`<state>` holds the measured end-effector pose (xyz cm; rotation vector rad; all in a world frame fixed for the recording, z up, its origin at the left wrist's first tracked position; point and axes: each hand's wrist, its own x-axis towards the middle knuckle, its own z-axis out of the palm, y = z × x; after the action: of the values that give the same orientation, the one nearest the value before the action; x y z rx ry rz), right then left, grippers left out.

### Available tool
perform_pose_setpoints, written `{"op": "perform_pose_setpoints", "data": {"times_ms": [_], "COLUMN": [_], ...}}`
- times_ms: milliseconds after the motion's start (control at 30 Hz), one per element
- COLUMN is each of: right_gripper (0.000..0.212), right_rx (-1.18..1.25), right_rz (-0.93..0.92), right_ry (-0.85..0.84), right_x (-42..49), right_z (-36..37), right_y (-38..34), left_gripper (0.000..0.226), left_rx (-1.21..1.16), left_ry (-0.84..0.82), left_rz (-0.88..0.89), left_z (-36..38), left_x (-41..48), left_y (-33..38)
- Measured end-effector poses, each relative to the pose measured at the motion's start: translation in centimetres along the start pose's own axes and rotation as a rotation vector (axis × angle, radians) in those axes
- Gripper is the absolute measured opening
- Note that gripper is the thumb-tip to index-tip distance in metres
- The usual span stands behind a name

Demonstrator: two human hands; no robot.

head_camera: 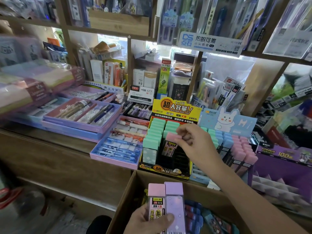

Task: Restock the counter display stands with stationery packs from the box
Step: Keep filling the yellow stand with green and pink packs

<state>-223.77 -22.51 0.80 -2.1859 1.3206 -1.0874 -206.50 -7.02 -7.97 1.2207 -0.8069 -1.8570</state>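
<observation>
Right hand (190,137) pinches pink pack (170,144) over half-filled stand (166,171); left hand (148,222) grips two packs (166,200) above box (130,193).

We see pen trays (81,115) on the counter (50,159) at our left, pastel notebooks (33,81) stacked beside them, a white box (141,95) behind, wooden shelves (118,32) above, a sign (211,43) hanging

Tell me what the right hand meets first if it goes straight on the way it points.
The right hand, pinching a pink-capped pack, points left and down. First in line: the green-capped packs in the yellow display stand. Depth is unclear, so it could drop into the empty black slots.
</observation>
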Motion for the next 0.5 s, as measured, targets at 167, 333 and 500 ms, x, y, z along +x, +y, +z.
{"op": "perform_pose_setpoints", "data": {"times_ms": [167,333,500], "right_gripper": [0.01,0.016,0.022], "right_rx": [-0.178,-0.187,-0.172], "right_rz": [-0.111,-0.143,-0.127], "right_ry": [0.038,0.084,0.055], "right_x": [-0.1,-0.5,-0.9], "right_z": [0.7,1.0,0.9], "right_y": [0.6,0.9,0.8], "left_gripper": [0.043,0.04,0.037], "left_rx": [0.04,-0.024,-0.083], "left_ry": [0.073,0.054,0.038], "left_rz": [-0.019,-0.023,-0.027], "left_z": [0.4,0.3,0.5], "left_x": [0.1,0.1,0.0], "left_y": [0.2,0.2,0.1]}}
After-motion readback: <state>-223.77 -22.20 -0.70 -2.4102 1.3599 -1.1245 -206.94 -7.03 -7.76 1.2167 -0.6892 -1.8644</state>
